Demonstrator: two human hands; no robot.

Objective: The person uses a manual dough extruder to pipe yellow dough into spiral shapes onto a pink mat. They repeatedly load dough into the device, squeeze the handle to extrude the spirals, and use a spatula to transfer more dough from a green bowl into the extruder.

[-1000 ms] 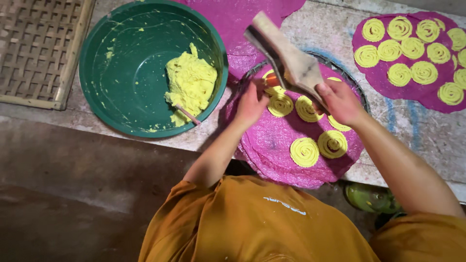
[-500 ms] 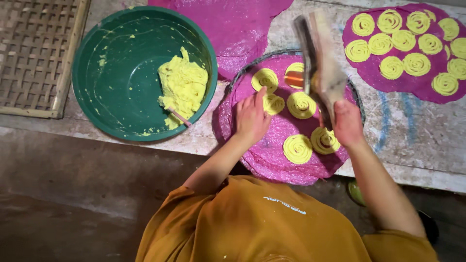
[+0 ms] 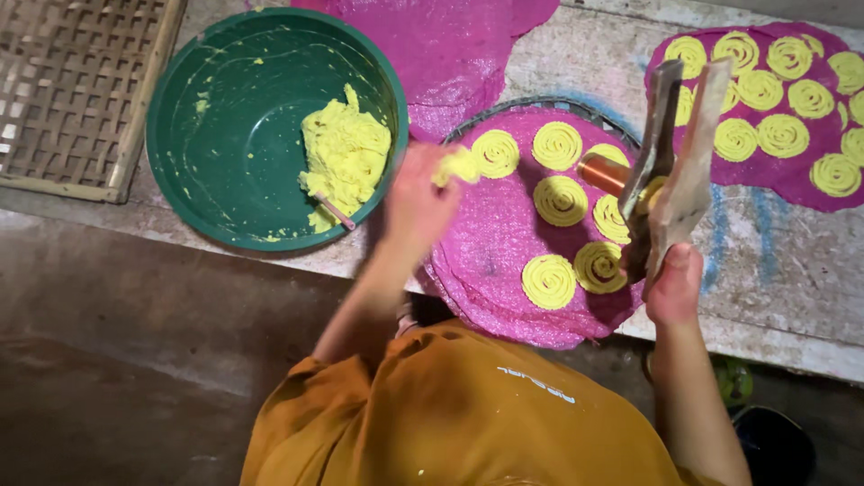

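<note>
Grey stone worktop (image 3: 558, 63) carries pink mesh with yellow dough spirals (image 3: 548, 281); right hand (image 3: 673, 286) grips the wooden press (image 3: 670, 171), left hand (image 3: 421, 202) pinches a dough lump (image 3: 457, 166).

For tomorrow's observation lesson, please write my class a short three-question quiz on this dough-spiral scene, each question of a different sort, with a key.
1. True or false: the right hand holds the wooden press upright.
2. What does the left hand hold? A) a spoon B) a lump of yellow dough C) a pink sheet
3. Fill in: the remaining dough sits in a ______ bowl.

Key
1. True: it grips the press at its lower end.
2. B, held above the pink sheet of spirals.
3. Green.
</note>
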